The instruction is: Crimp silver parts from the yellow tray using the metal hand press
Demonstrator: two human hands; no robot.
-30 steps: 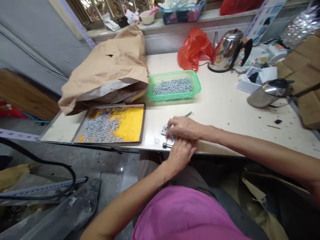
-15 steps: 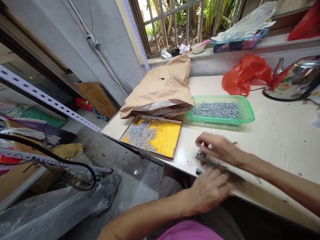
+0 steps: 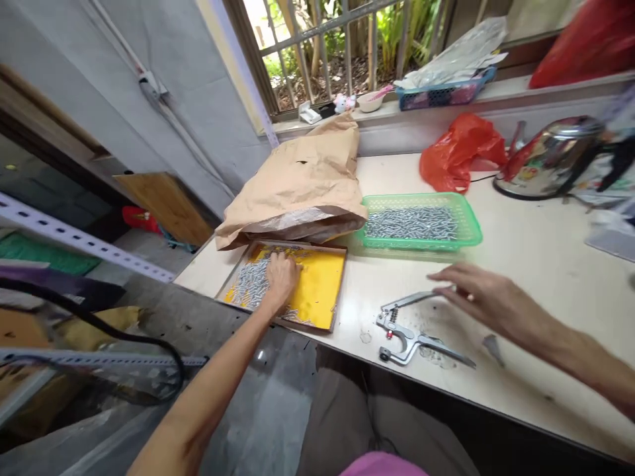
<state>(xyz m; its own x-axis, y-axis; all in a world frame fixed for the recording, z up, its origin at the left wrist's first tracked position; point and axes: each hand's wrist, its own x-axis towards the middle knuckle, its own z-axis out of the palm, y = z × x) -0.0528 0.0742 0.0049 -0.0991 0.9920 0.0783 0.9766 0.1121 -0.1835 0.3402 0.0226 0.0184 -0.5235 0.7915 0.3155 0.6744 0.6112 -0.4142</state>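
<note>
Having moved off the hand pliers (image 3: 407, 334), the left hand (image 3: 284, 274) is now reaching into the yellow-lined tray (image 3: 320, 284) left of them, its fingers curling down over slender metal pieces (image 3: 251, 281); whether it is gripping any cannot be told. The right hand (image 3: 471, 289) is hovering by the pliers' upper handle, fingers loosely parted, contact unclear. The pliers are lying on the counter (image 3: 536, 264), and a green basket (image 3: 421, 244) of similar pieces is standing beyond them.
</note>
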